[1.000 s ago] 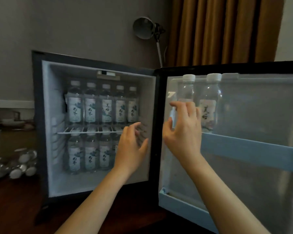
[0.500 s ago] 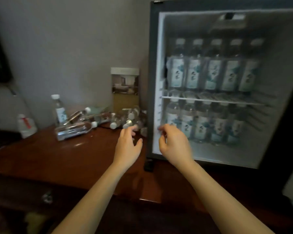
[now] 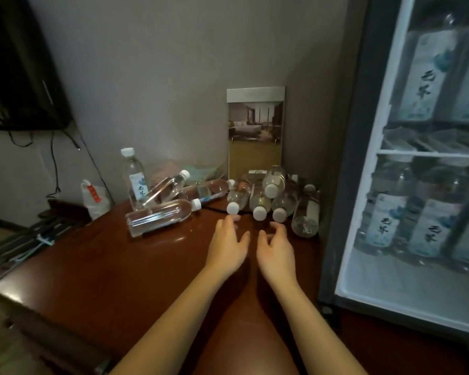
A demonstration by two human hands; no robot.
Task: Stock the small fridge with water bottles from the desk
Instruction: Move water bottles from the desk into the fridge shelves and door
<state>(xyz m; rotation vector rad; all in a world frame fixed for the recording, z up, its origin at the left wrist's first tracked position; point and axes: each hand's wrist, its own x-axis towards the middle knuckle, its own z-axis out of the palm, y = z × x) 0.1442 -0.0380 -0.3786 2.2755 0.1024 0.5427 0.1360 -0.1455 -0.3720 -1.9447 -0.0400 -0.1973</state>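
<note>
Forearms: both reach in bare from the bottom of my feed, side by side above the desk (image 3: 114, 269).
Left hand (image 3: 229, 246): palm down, fingers straight and slightly spread, thumb out to the side, holding nothing. The fingertips are just beside the white cap of the leftmost bottle in the pile. I cannot tell whether they touch it.
Right hand (image 3: 275, 249): palm down, fingers loosely curled and apart, thumb held away, gripping nothing. The fingertips are close to the caps in front of them.
Pile of bottles (image 3: 260, 201): clear water bottles on their sides on the desk just past both hands, caps toward me, one stacked on top of the rest. One more bottle lies at the pile's right edge, near the fridge wall.
Lone bottle (image 3: 160, 217): lies flat to the left of the pile, cap pointing right, apart from my left hand.
Leaning bottles (image 3: 171, 185): behind the lone bottle, tilted and overlapping, caps to the right.
Upright bottle (image 3: 136, 177): stands at the far left of the group, label facing me.
Fridge (image 3: 344, 185): stands on the desk at right, its inside facing me. Labelled bottles stand in rows above and below the wire shelf (image 3: 431, 152).
White bag (image 3: 95, 197): past the desk's left edge, with a red tag on it.
Picture card (image 3: 256, 131): upright behind the pile, against the wall, showing a room.
Dark screen (image 3: 16, 63): upper left on the wall, with cables hanging below it.
</note>
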